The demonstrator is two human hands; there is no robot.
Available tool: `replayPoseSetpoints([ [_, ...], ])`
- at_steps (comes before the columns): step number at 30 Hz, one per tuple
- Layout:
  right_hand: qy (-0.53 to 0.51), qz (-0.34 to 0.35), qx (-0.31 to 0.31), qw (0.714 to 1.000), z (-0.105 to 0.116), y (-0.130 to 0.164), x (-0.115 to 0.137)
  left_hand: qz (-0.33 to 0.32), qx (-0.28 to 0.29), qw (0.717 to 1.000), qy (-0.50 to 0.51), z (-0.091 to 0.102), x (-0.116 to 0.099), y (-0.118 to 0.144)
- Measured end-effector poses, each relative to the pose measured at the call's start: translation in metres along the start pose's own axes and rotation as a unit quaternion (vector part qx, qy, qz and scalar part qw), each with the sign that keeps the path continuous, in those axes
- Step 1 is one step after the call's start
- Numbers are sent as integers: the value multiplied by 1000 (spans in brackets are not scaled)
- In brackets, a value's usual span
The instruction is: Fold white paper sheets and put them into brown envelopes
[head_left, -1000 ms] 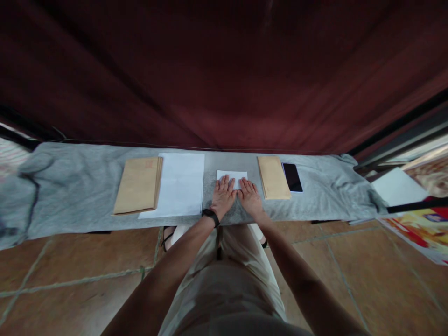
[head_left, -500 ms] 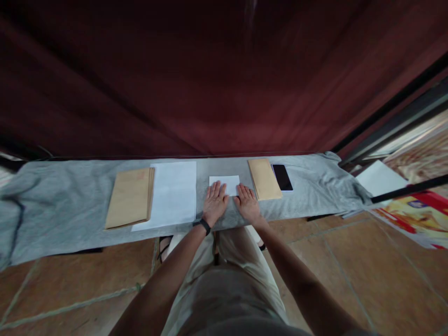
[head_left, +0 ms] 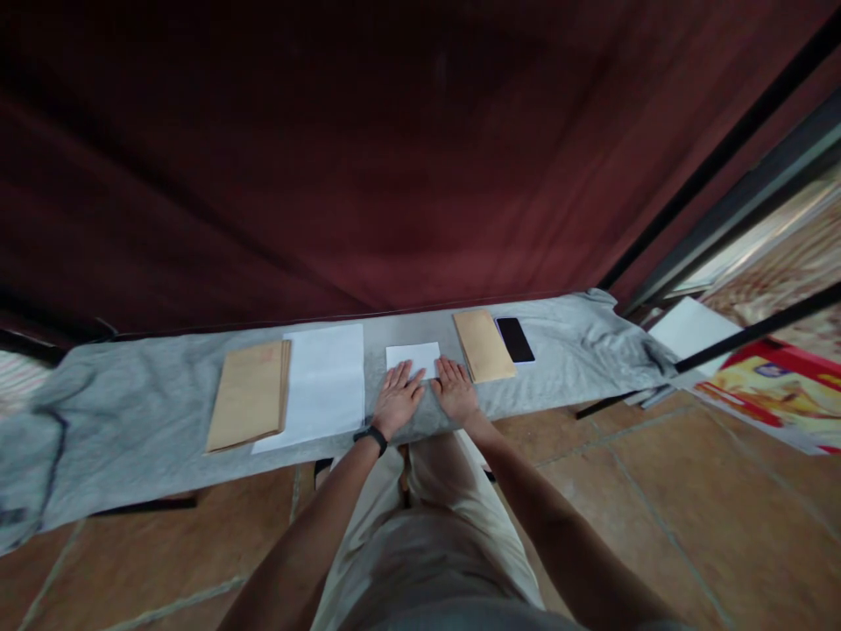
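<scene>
A small white rectangle of paper, which looks folded, lies on the grey cloth in front of me. My left hand rests flat on its lower left part, fingers stretched out. At its lower right corner lies my right hand, also flat with fingers extended. Just right of that hand are brown envelopes. On the left, large white sheets of paper lie partly under a stack of bigger brown envelopes. The hands cover the paper's near edge.
A grey cloth covers the long narrow bench. A dark phone lies beyond the right envelopes. Behind the bench hangs a dark red curtain. A colourful box and a white board stand at the right, above the tiled floor.
The camera view has tilted and shifted slightly, so the bench appears at a different angle. Both hands stay flat at the small paper; the left sits slightly lower on it.
</scene>
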State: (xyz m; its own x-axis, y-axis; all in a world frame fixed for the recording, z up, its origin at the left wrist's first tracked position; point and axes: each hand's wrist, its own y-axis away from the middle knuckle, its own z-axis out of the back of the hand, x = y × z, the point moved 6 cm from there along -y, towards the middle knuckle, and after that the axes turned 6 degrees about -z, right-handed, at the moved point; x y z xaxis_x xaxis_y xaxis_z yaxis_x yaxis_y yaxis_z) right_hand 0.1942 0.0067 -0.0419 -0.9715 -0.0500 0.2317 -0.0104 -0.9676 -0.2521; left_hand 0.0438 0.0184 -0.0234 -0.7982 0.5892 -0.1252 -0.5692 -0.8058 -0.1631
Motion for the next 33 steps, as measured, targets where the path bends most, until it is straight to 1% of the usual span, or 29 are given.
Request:
replayPoseSetpoints([
  [4, -7, 2, -9, 1000, 3, 0, 0, -22, 18, 1000, -6, 2, -2, 4],
  [7, -16, -3, -9, 1000, 5, 0, 2, -27, 28, 999, -11, 2, -2, 6],
  [9, -30, 14, -4, 999, 6, 0, 7, -27, 34, 999, -15, 0, -1, 6],
  [12, -50, 61, 15, 997, 4, 2, 21, -32, 45, 998, -23, -3, -1, 5],
  [14, -55, 76, 26, 995, 3, 4, 25, -37, 52, 998, -25, -4, -1, 6],
  [18, -56, 64, 28, 996, 4, 8, 22, -30, 52, 998, -26, -2, 1, 12],
  [26, -67, 15, 28, 997, 9, 20, 10, 12, 48, 998, -24, 0, 2, 22],
  [33, -84, 12, 46, 995, 9, 23, 6, 27, 51, 998, -10, -3, 3, 26],
])
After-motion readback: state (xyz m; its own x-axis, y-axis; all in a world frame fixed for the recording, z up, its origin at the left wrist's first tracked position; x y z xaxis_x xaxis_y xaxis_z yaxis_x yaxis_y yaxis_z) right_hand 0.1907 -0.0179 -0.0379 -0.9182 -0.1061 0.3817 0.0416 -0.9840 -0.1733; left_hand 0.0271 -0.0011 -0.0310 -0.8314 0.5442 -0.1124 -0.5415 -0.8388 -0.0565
